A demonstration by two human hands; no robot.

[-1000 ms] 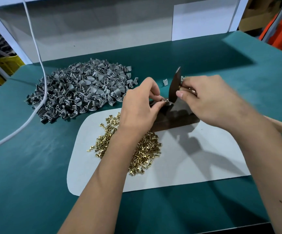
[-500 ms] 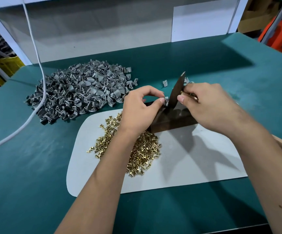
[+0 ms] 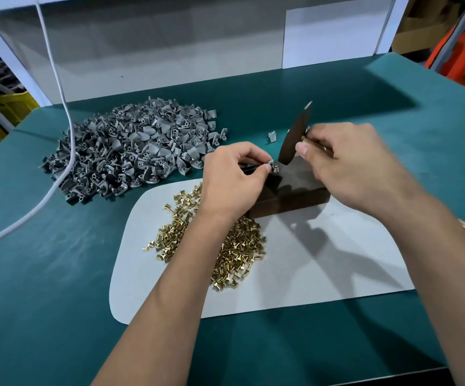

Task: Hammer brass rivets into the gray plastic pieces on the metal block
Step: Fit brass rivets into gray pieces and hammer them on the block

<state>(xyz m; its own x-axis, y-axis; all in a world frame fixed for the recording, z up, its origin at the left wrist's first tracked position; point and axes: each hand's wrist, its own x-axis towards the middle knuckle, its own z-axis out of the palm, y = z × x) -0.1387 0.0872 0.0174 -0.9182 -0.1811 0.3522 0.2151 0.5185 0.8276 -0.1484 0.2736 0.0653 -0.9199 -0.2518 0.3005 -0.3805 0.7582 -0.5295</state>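
Left hand (image 3: 236, 176) reaches in from below, thumb and forefinger pinching gray piece (image 3: 270, 165) on near-left top of block (image 3: 295, 188); right hand (image 3: 348, 162) grips hammer (image 3: 295, 135), head tilted above block; rivets (image 3: 225, 240) on white mat (image 3: 323, 268); no legible writing

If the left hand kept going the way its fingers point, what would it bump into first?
Probably the hammer head. The left hand pinches a small gray piece on the metal block, fingers pointing right toward it; depth is unclear.
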